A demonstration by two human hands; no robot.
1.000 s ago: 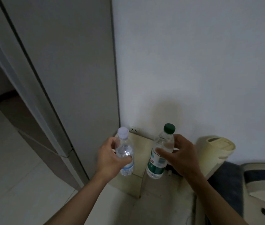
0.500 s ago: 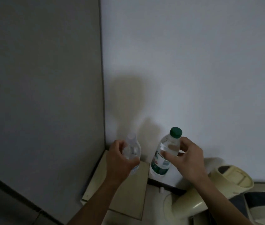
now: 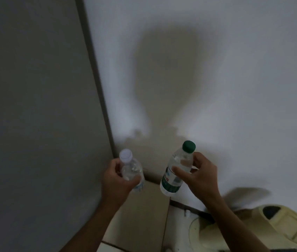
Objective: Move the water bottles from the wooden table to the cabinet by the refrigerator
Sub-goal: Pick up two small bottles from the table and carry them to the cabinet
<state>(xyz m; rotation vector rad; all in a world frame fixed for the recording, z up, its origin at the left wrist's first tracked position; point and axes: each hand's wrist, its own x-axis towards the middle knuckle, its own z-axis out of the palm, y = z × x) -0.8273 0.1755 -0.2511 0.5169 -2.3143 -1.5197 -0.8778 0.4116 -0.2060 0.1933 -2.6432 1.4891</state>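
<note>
My left hand (image 3: 116, 180) grips a small clear water bottle with a pale cap (image 3: 131, 170), held upright. My right hand (image 3: 198, 177) grips a taller clear bottle with a green cap and green label (image 3: 177, 170), tilted slightly to the right. Both bottles hang above the far end of a low cream cabinet top (image 3: 144, 215), which sits in the corner against the grey refrigerator side (image 3: 35, 115). Neither bottle touches the cabinet top.
A white wall (image 3: 216, 70) rises straight ahead, carrying my shadow. A cream plastic bin-like object (image 3: 253, 228) lies to the lower right of the cabinet. A dark skirting strip (image 3: 185, 206) runs along the wall's base.
The view has closed in on the corner and the refrigerator side fills the left. Both hands have carried the bottles forward over the cabinet top, still gripping them.
</note>
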